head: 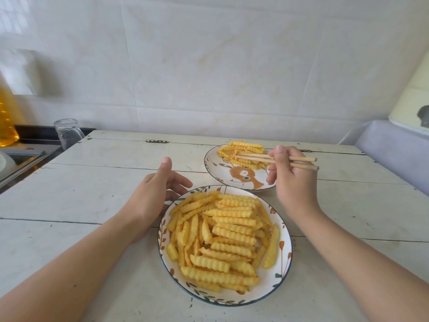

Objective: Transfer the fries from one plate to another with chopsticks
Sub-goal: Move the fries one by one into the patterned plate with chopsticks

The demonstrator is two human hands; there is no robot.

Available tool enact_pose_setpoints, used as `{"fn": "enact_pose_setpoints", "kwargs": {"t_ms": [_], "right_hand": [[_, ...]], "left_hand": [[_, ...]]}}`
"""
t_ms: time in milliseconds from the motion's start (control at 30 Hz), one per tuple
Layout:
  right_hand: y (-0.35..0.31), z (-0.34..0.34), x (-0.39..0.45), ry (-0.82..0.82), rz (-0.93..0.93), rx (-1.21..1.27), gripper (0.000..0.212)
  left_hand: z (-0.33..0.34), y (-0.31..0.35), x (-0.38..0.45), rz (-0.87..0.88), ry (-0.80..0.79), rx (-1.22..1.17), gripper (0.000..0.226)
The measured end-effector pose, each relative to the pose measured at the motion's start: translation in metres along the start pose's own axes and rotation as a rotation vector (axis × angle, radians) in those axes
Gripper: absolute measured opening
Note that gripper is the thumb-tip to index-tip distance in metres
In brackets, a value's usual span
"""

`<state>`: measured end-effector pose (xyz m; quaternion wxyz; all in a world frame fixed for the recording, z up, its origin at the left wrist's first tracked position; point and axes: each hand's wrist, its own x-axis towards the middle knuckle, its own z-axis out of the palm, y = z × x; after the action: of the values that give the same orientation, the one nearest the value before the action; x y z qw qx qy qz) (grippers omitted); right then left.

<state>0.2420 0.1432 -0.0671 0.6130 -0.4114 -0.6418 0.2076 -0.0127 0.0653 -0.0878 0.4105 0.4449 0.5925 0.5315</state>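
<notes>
Holding the chopsticks (pixel 274 159) pinched in your right hand (pixel 291 180), you are placing fries (pixel 242 152) on the upper-right plate (pixel 214 169); left hand (pixel 153 196), fingers spread, is steadying the full plate (pixel 284 270). Next probably calls for releasing, then returning.

A single wide-angle head camera looks forward and down across a white table (pixel 104 182), close enough that both forearms enter from the bottom edge, the tiled wall (pixel 209 66) filling the upper half beyond the fingertips (pixel 166 160) of the person's hands.
</notes>
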Motion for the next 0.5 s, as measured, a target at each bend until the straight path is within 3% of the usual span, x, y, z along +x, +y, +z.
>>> {"fn": "enact_pose_setpoints", "kwargs": {"t_ms": [233,500], "right_hand": [[0.007,0.003,0.005,-0.041,0.060,0.008,0.032],[-0.029,-0.021,0.019,0.126,0.254,0.467,0.052]], "left_hand": [[0.000,0.000,0.001,0.007,0.008,0.016,0.078],[-0.001,0.002,-0.001,-0.008,0.001,0.013,0.078]]}}
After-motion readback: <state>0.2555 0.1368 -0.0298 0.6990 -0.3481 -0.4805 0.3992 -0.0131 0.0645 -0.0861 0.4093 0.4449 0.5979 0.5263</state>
